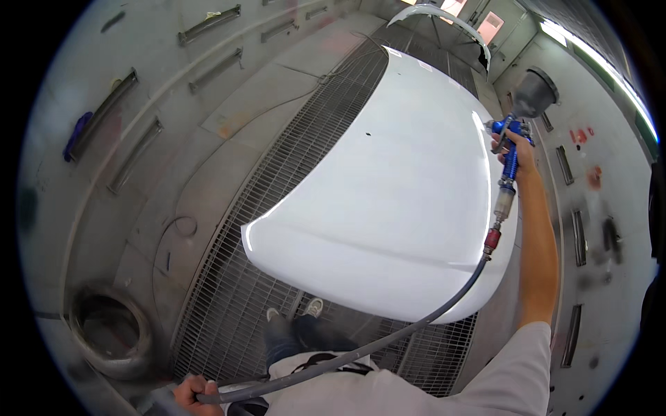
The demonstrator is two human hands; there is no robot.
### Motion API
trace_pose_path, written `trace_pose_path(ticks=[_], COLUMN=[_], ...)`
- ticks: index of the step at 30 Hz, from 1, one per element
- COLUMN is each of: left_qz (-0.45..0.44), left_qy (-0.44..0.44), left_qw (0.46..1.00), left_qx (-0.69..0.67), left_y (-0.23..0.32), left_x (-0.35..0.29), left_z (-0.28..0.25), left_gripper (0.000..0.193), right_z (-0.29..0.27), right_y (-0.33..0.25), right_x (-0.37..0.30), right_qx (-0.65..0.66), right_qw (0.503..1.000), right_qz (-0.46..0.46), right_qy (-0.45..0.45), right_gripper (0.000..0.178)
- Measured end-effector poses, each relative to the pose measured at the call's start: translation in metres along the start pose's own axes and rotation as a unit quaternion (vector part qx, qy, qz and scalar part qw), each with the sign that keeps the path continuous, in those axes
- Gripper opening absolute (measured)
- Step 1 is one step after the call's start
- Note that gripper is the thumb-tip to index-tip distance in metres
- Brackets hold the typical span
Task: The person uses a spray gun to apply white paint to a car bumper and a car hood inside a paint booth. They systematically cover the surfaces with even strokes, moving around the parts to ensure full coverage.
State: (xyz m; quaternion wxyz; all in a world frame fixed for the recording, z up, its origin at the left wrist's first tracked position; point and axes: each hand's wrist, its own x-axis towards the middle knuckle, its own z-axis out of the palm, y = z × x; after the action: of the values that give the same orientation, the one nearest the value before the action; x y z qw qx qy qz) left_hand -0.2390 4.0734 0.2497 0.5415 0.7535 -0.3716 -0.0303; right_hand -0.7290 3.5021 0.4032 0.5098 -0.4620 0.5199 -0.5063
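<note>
My right hand point(517, 150) is wrapped round the handle of a blue paint spray gun point(511, 161) with a grey cup point(534, 93) on top. It is held over the right edge of a white car hood point(388, 187), which lies flat in front of me; whether the gun touches the hood I cannot tell. From a red coupling point(492, 240) under the gun, a grey air hose point(409, 328) curves down across my body. At the lower left my left hand point(196, 395) is closed round this hose, away from the hood.
A metal floor grating point(239, 312) runs under the hood, and I stand on it. A tyre-shaped ring point(111, 333) lies at the lower left. Behind the hood stands a curved white car panel point(444, 14). A thin hose point(267, 104) trails along the left floor.
</note>
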Motion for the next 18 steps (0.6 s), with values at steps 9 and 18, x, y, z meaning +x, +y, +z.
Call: trace_pose_path(ticks=[9, 18], left_qz=[0.049, -0.114], left_qy=[-0.079, -0.067], left_qw=[0.987, 0.94], left_qx=[-0.13, -0.315], left_y=[0.049, 0.006], left_x=[-0.052, -0.006], left_z=[0.039, 0.005], left_gripper=[0.021, 0.042], right_z=[0.067, 0.218], right_y=[0.06, 0.087], right_x=[0.113, 0.183], right_qx=[-0.006, 0.035], right_qw=[1.0, 0.998], right_qz=[-0.007, 0.009], right_qy=[-0.018, -0.041], right_gripper=[0.029, 0.021])
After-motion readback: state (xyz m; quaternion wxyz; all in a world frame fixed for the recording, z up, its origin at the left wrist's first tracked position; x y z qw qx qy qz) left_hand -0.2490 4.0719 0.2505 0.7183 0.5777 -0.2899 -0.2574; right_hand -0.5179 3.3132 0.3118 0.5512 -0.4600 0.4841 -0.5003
